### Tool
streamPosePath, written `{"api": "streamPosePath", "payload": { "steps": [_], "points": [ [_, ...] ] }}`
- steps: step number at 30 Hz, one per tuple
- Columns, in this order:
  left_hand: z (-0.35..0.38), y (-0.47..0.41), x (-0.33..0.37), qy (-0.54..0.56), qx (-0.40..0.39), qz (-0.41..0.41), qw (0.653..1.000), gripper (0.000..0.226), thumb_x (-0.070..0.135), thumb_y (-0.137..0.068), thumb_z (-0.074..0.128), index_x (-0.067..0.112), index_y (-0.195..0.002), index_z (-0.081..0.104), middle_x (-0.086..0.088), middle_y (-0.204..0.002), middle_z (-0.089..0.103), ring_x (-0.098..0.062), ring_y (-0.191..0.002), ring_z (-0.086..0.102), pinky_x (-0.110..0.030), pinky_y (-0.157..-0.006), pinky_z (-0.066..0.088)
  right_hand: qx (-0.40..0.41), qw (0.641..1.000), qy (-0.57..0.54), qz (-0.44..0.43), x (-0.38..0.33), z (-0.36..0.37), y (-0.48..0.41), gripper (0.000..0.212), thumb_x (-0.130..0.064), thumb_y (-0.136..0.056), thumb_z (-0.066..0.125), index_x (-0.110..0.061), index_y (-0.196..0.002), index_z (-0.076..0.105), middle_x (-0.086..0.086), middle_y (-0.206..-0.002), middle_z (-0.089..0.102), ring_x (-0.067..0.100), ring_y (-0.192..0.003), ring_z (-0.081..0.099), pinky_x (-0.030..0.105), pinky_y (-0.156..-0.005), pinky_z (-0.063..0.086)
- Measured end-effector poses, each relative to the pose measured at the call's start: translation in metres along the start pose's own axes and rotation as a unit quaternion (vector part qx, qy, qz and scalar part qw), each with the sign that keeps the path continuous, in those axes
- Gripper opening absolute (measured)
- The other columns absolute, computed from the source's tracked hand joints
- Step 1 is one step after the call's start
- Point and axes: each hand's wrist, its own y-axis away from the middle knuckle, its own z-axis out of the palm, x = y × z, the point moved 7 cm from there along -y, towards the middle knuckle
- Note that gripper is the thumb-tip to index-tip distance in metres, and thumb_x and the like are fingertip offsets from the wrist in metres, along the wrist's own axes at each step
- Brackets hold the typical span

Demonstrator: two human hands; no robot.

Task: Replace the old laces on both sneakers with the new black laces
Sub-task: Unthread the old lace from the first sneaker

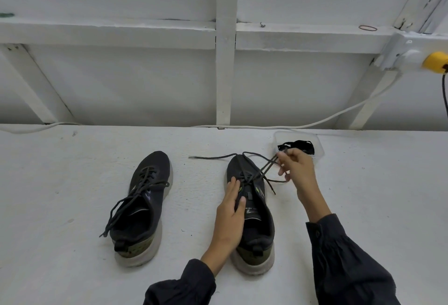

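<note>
My left hand (230,212) lies flat on the nearer dark mesh sneaker (260,229), covering some eyelets. My right hand (295,169) pinches its old dark lace (211,157), half hiding new black laces (303,146) in a clear plastic tub (291,132).

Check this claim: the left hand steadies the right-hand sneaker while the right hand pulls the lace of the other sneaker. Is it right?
Not quite. The head view shows the right hand pulling the lace of the same right-hand sneaker that the left hand steadies; the left-hand sneaker lies untouched.
</note>
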Motion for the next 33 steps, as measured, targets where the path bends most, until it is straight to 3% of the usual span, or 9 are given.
{"api": "streamPosePath", "payload": {
  "steps": [4,7,12,18,23,26,31,33],
  "points": [
    [0.0,-0.002,0.0,-0.009,0.007,0.007,1.0,0.048,0.01,-0.102,0.046,0.017,-0.148,0.036,0.01,-0.156,0.027,-0.001,-0.144,0.021,-0.013,-0.115,0.016,-0.146,0.982,0.109,0.052,0.01,0.02,0.016,0.028,-0.027,-0.084,0.077,0.0,-0.085,0.07,0.002,-0.068,0.065,0.012,-0.045,0.053,0.019,-0.04,0.032],
    [0.0,-0.002,0.0,-0.01,0.006,0.007,1.0,0.048,0.011,-0.102,0.045,0.017,-0.148,0.036,0.009,-0.157,0.027,0.0,-0.143,0.021,-0.015,-0.116,0.017,-0.212,0.967,0.129,0.059,0.024,0.037,0.028,0.019,-0.023,-0.08,0.08,-0.005,-0.081,0.072,-0.001,-0.061,0.066,0.012,-0.048,0.054,0.02,-0.043,0.033],
    [-0.002,-0.001,-0.001,-0.001,0.008,0.006,1.0,0.047,0.01,-0.102,0.046,0.017,-0.148,0.036,0.01,-0.156,0.028,-0.003,-0.145,0.022,-0.018,-0.118,0.017,-0.154,0.982,0.104,0.025,0.011,0.019,0.013,0.012,-0.012,-0.091,0.067,-0.005,-0.082,0.066,0.004,-0.067,0.064,0.011,-0.047,0.055,0.018,-0.043,0.033],
    [-0.001,-0.001,-0.001,0.001,0.01,0.003,1.0,0.048,0.01,-0.102,0.046,0.018,-0.148,0.036,0.009,-0.157,0.028,-0.003,-0.145,0.022,-0.024,-0.12,0.019,-0.222,0.955,0.175,0.085,0.023,0.024,0.025,0.031,-0.027,-0.081,0.079,0.002,-0.08,0.072,0.004,-0.066,0.07,0.014,-0.046,0.056,0.02,-0.042,0.032],
    [-0.003,-0.001,0.0,-0.002,0.012,0.002,1.0,0.047,0.01,-0.102,0.046,0.018,-0.148,0.037,0.009,-0.156,0.029,-0.003,-0.145,0.023,-0.023,-0.12,0.019,-0.177,0.977,0.096,0.07,0.025,0.034,0.031,0.009,-0.011,-0.081,0.077,-0.004,-0.079,0.074,0.001,-0.062,0.067,0.012,-0.046,0.054,0.02,-0.044,0.033],
    [-0.002,-0.001,0.0,-0.006,0.011,0.003,1.0,0.047,0.01,-0.102,0.046,0.017,-0.148,0.037,0.009,-0.156,0.029,-0.003,-0.145,0.023,-0.023,-0.12,0.018,-0.181,0.977,0.099,0.055,0.019,0.036,0.031,0.007,-0.006,-0.084,0.07,-0.004,-0.077,0.07,-0.002,-0.056,0.062,0.011,-0.047,0.054,0.02,-0.044,0.033],
    [-0.002,0.0,0.001,-0.003,0.009,0.002,1.0,0.047,0.01,-0.102,0.046,0.016,-0.148,0.036,0.01,-0.156,0.029,-0.003,-0.145,0.023,-0.013,-0.116,0.017,-0.015,0.999,0.011,0.035,0.014,0.005,0.01,0.01,-0.006,-0.088,0.063,-0.004,-0.079,0.063,0.01,-0.07,0.056,0.016,-0.046,0.051,0.02,-0.041,0.03],
    [-0.002,0.0,0.001,-0.005,0.008,0.0,1.0,0.048,0.01,-0.102,0.045,0.016,-0.148,0.036,0.01,-0.156,0.028,-0.002,-0.144,0.023,-0.009,-0.113,0.017,-0.032,0.998,0.012,0.05,0.016,0.004,0.011,0.012,-0.012,-0.09,0.065,-0.003,-0.082,0.064,0.01,-0.075,0.058,0.015,-0.045,0.051,0.02,-0.04,0.03]
  ]
}}
